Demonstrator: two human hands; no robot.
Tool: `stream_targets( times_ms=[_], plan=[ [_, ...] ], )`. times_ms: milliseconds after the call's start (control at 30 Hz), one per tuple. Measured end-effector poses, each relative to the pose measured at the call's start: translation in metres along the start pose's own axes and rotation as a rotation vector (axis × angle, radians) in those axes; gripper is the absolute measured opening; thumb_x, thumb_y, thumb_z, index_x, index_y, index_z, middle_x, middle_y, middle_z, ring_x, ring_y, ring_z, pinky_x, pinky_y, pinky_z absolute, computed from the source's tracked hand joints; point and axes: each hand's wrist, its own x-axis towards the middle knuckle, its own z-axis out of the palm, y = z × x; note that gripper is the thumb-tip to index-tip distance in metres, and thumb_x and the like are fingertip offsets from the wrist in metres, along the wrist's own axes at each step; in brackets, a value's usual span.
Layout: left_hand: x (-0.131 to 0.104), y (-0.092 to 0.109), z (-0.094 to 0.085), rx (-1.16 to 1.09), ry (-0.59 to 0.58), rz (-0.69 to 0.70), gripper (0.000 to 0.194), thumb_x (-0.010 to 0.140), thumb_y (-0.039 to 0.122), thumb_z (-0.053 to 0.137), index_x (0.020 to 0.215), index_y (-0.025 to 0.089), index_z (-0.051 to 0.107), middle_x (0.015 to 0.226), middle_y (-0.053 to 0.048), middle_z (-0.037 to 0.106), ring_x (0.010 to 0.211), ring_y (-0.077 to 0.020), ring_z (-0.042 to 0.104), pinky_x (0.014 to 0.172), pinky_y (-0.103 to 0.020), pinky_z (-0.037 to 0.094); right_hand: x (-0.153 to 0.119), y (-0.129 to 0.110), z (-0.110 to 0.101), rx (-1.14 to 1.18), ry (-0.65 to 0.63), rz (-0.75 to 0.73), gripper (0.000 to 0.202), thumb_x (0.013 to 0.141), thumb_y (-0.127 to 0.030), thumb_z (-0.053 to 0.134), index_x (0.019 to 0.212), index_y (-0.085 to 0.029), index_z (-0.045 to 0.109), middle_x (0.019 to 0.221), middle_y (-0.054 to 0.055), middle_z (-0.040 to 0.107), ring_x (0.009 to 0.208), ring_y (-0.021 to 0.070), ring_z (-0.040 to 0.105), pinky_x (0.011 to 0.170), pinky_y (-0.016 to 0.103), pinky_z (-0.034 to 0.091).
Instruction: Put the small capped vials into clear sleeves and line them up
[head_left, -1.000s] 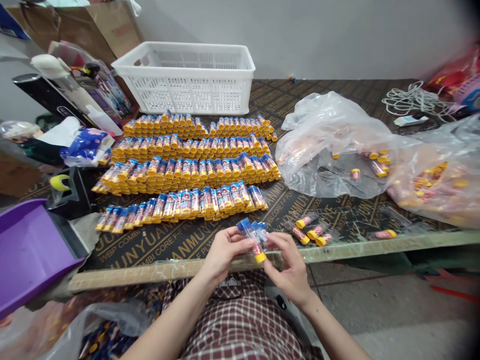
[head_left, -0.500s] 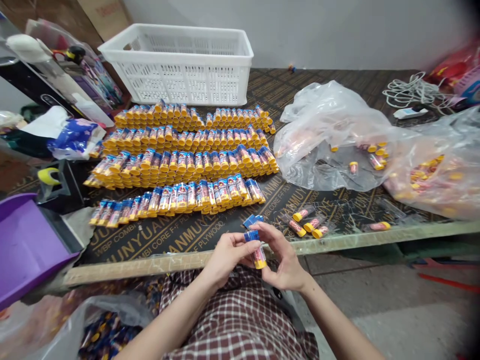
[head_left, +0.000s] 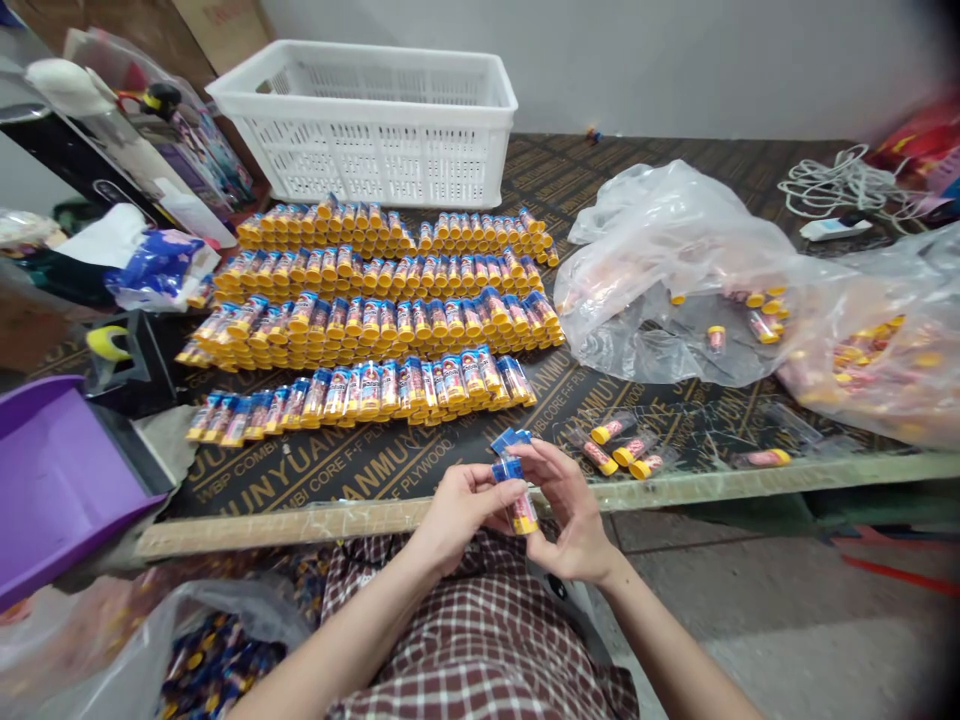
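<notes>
A small clear tube with a yellow cap and blue top (head_left: 523,512) is held between my two hands, just in front of the table edge. My left hand (head_left: 465,510) pinches it near its blue end. Curved around its right side is my right hand (head_left: 566,510), with fingertips by the blue top and the thumb near the yellow cap. Blue pieces (head_left: 510,440) show just beyond my fingers. Stacked rows of similar tubes (head_left: 375,320) lie on the dark table (head_left: 300,470). Several loose yellow-capped tubes (head_left: 634,448) rest to the right of my hands.
At the back stands a white basket (head_left: 367,145). Plastic bags with tubes (head_left: 675,250) cover the right side, near a coiled white cable (head_left: 840,185). A purple dustpan (head_left: 67,490) and a black tape dispenser (head_left: 124,375) are at left. An open bag of tubes (head_left: 217,660) sits below.
The view has shifted slightly, so the table items appear a little further right. Both hands keep nearly the same hold on the tube.
</notes>
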Motion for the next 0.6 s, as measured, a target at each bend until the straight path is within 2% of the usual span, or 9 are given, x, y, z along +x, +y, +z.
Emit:
stream_targets(
  times_ms=[133,233,300,333,400,467,500,533,600],
  plan=[
    [-0.004,0.002,-0.002,-0.020,0.024,0.026,0.037,0.056,0.044,0.080,0.072,0.012,0.069,0.062,-0.004,0.067,0.051,-0.0125,0.058,0.054,-0.025,0.047,0.006,-0.004,0.006,-0.020,-0.025,0.003,0.080,0.072,-0.011,0.056,0.142,-0.028,0.022,0.138,0.011,0.043,0.120,0.0259,0.051,0.101,0.046,0.045],
    [-0.011,0.019,-0.021,0.080,0.149,0.161,0.034,0.058,0.045,0.078,0.066,0.013,0.068,0.059,-0.003,0.066,0.049,-0.0126,0.056,0.052,-0.025,0.045,0.017,-0.001,-0.015,-0.230,-0.064,0.059,0.083,0.073,-0.030,0.067,0.143,-0.029,0.022,0.147,0.011,0.032,0.128,0.0318,0.043,0.106,0.053,0.036],
    [-0.021,0.040,-0.048,0.231,0.342,0.333,0.031,0.063,0.043,0.074,0.060,0.014,0.066,0.057,-0.002,0.065,0.050,-0.0129,0.056,0.052,-0.024,0.043,0.024,0.014,-0.047,-0.447,0.061,0.092,0.080,0.074,-0.047,0.066,0.142,-0.031,0.027,0.147,0.010,0.033,0.133,0.0350,0.035,0.106,0.055,0.034],
    [-0.027,0.053,-0.065,0.310,0.466,0.422,0.029,0.066,0.042,0.072,0.061,0.015,0.065,0.058,-0.002,0.065,0.051,-0.0131,0.057,0.052,-0.023,0.043,0.026,0.026,-0.067,-0.568,0.165,0.115,0.073,0.077,-0.054,0.059,0.141,-0.030,0.032,0.147,0.011,0.034,0.134,0.0353,0.033,0.104,0.053,0.036],
    [-0.039,0.078,-0.104,0.497,0.707,0.571,0.027,0.071,0.041,0.068,0.065,0.015,0.065,0.059,-0.001,0.065,0.052,-0.0119,0.055,0.052,-0.022,0.040,0.028,0.054,-0.108,-0.800,0.218,0.190,0.062,0.085,-0.062,0.039,0.133,-0.024,0.047,0.138,0.019,0.043,0.132,0.0375,0.035,0.104,0.056,0.031],
    [-0.045,0.098,-0.144,0.736,0.960,0.600,0.031,0.073,0.045,0.065,0.072,0.014,0.066,0.062,-0.001,0.065,0.054,-0.0115,0.054,0.053,-0.022,0.038,0.024,0.081,-0.140,-0.910,0.242,0.203,0.072,0.077,-0.077,0.029,0.106,-0.022,0.066,0.112,0.026,0.060,0.117,0.0438,0.049,0.091,0.059,0.040],
    [-0.046,0.106,-0.162,0.878,1.075,0.553,0.035,0.073,0.048,0.064,0.072,0.013,0.066,0.059,0.000,0.063,0.054,-0.0116,0.053,0.053,-0.021,0.036,0.021,0.090,-0.150,-0.915,0.184,0.220,0.068,0.076,-0.077,0.032,0.099,-0.023,0.068,0.105,0.025,0.063,0.108,0.0427,0.056,0.086,0.058,0.042],
    [-0.046,0.111,-0.177,0.927,1.099,0.532,0.035,0.072,0.048,0.066,0.071,0.012,0.066,0.058,0.000,0.062,0.056,-0.0123,0.053,0.054,-0.022,0.035,0.018,0.097,-0.155,-0.903,0.147,0.218,0.063,0.076,-0.076,0.035,0.093,-0.025,0.068,0.100,0.022,0.066,0.099,0.0410,0.060,0.082,0.056,0.045],
    [-0.042,0.118,-0.199,0.998,1.115,0.503,0.036,0.070,0.047,0.068,0.065,0.011,0.065,0.053,0.000,0.059,0.057,-0.0131,0.051,0.056,-0.023,0.032,0.015,0.102,-0.152,-0.859,0.095,0.216,0.051,0.077,-0.071,0.042,0.089,-0.029,0.069,0.095,0.017,0.067,0.087,0.0370,0.063,0.077,0.054,0.047]
  ],
)
